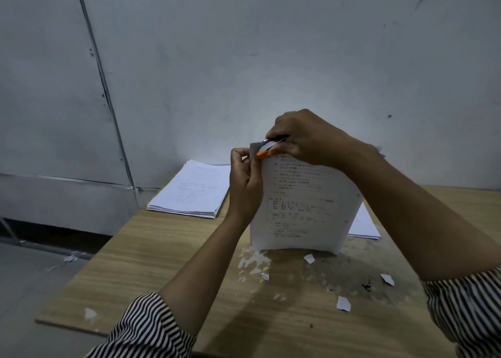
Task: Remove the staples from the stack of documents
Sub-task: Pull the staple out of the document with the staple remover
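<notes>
Mid-task: left hand (245, 180) pinches the upright white printed document's (303, 208) corner, right hand (306, 138) grips an orange-tipped staple tool (264, 152); torn white paper scraps (343, 303) at five o'clock, flat white paper stack (192, 189) at ten o'clock on the bench (151, 249).

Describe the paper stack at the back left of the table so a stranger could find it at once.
Start at the wooden table and follow its left edge back to the grey wall. There the paper stack lies flat, a thick pile of white sheets with faint print on top. Unlike the document stood on its edge in both hands, nothing touches this one.
</notes>
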